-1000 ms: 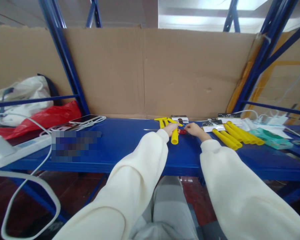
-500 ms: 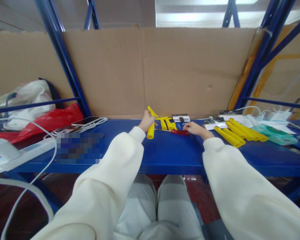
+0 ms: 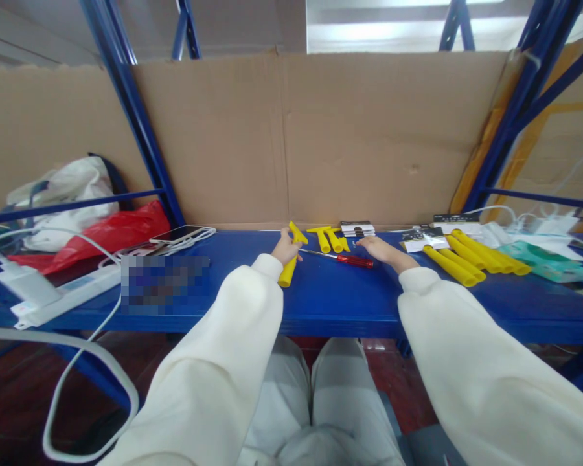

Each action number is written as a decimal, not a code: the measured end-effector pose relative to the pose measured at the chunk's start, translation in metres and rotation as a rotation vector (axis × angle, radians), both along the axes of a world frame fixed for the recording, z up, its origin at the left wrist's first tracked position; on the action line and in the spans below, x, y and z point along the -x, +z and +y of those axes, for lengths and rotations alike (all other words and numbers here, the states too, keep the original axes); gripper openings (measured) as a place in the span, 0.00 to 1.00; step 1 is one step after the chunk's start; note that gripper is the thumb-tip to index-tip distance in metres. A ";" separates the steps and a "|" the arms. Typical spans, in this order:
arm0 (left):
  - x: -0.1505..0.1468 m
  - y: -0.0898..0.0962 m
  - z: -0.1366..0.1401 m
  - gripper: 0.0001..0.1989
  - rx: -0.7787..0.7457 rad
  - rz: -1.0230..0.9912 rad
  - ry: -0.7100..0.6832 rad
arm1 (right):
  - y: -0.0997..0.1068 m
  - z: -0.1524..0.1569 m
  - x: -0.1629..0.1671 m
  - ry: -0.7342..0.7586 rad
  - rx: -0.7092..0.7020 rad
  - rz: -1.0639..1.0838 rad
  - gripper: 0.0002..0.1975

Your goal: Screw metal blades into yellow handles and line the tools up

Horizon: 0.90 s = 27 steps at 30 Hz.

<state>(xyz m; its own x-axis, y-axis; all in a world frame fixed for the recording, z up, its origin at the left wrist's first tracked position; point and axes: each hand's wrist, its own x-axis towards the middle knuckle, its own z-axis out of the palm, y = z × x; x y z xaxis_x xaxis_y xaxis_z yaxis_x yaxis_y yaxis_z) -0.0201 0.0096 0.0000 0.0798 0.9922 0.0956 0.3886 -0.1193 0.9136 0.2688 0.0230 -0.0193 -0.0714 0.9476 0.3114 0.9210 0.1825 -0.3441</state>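
My left hand (image 3: pixel 285 248) is closed around a yellow T-shaped handle (image 3: pixel 287 272), which leans over the blue table. Just right of it lies a screwdriver (image 3: pixel 354 261) with a red handle, its thin shaft pointing left toward my left hand. My right hand (image 3: pixel 379 250) is a little beyond the red handle, fingers stretched out and holding nothing I can see. Behind the screwdriver are more yellow T-shaped pieces (image 3: pixel 324 239) and a small stack of black-and-white cards (image 3: pixel 357 228).
Several yellow tubes (image 3: pixel 451 266) lie at the right beside carded packs (image 3: pixel 422 239) and a green plastic bag (image 3: pixel 544 260). Left are a phone (image 3: pixel 175 234), a white power strip (image 3: pixel 72 299) and a red bag (image 3: pixel 111 233). A cardboard panel (image 3: pixel 223 142) stands behind the blue table (image 3: pixel 340 301).
My right hand has let go of the screwdriver, which now lies on the table. My left hand has lowered the yellow handle and tilted it. The view has shifted slightly left.
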 end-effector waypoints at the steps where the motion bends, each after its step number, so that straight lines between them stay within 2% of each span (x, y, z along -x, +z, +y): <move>1: 0.001 0.000 0.001 0.23 0.002 0.012 0.003 | 0.003 -0.004 0.002 -0.003 -0.017 0.008 0.20; 4: 0.003 0.000 0.003 0.24 0.010 0.055 0.047 | 0.014 -0.021 0.013 0.047 -0.056 0.000 0.20; 9: 0.006 0.004 -0.001 0.24 0.030 0.140 0.063 | 0.021 -0.043 0.038 0.150 0.016 -0.212 0.15; 13: 0.007 0.005 -0.004 0.23 0.011 0.198 0.069 | 0.017 -0.045 0.050 0.113 0.038 -0.324 0.09; 18: 0.008 0.006 -0.003 0.22 0.006 0.272 0.097 | 0.012 -0.041 0.045 0.108 0.074 -0.327 0.07; 27: 0.009 0.007 -0.005 0.23 0.003 0.277 0.119 | 0.018 -0.046 0.029 -0.034 -0.086 -0.229 0.07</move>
